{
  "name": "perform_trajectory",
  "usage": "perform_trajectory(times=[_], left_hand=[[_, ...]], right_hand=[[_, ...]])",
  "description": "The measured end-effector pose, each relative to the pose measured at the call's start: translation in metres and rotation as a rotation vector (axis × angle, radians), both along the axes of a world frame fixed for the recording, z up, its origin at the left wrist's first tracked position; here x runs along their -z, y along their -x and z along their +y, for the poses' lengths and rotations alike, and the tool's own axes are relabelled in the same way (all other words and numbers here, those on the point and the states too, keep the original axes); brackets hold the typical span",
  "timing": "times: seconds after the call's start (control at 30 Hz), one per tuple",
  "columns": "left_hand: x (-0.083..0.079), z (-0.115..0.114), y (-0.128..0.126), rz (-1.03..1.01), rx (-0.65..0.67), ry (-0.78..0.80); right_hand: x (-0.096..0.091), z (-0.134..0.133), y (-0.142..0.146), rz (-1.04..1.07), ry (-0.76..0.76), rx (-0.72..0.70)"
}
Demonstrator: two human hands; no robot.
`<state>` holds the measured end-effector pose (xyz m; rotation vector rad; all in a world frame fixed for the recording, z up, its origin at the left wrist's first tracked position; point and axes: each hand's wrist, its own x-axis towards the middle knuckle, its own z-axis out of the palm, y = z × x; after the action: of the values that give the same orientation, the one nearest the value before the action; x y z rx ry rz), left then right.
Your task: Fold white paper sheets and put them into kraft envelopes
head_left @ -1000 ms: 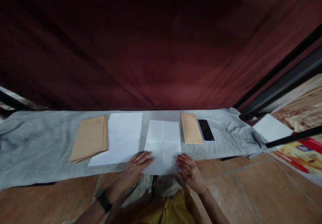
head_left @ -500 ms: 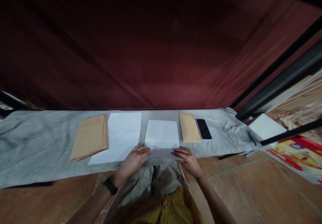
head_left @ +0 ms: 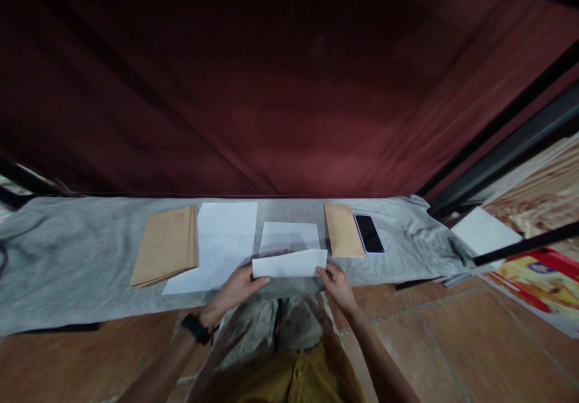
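Note:
A white sheet of paper (head_left: pixel 289 251) lies on the grey cloth (head_left: pixel 81 258) in front of me, its near edge lifted and bent over toward the far edge. My left hand (head_left: pixel 237 288) pinches the sheet's near left corner. The near right corner is pinched by my right hand (head_left: pixel 337 282). A black band is on my left wrist. To the left lie a flat stack of white paper (head_left: pixel 221 243) and a pile of brown envelopes (head_left: pixel 167 245). A single brown envelope (head_left: pixel 342 230) and a dark phone (head_left: pixel 370 233) lie to the right.
A dark red curtain (head_left: pixel 289 89) hangs behind the cloth. The floor is brown tile (head_left: pixel 452 342). At right there are black bars (head_left: pixel 520 131), a white sheet (head_left: pixel 486 231) and a colourful printed sheet (head_left: pixel 543 282).
Both hands went from pressing flat on the sheet's near end to pinching its corners, and they lifted that edge up and away from me, folding the sheet over.

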<state>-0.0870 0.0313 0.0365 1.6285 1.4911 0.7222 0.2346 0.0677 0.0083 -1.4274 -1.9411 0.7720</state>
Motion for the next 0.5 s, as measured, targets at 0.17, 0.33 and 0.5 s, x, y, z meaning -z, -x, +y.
perform_trajectory(times=[0.17,0.33,0.5], left_hand=[[0.003,0.018,0.001,0.043,-0.100,0.063],[0.005,0.033,-0.007,0.020,-0.205,0.032],[0.004,0.042,-0.017,0.229,-0.309,-0.042]], right_hand=[[-0.003,0.009,0.011,-0.119,0.031,0.137],[-0.008,0.019,0.025,-0.268,0.082,0.250],[-0.013,0.027,0.033,-0.410,0.151,0.298]])
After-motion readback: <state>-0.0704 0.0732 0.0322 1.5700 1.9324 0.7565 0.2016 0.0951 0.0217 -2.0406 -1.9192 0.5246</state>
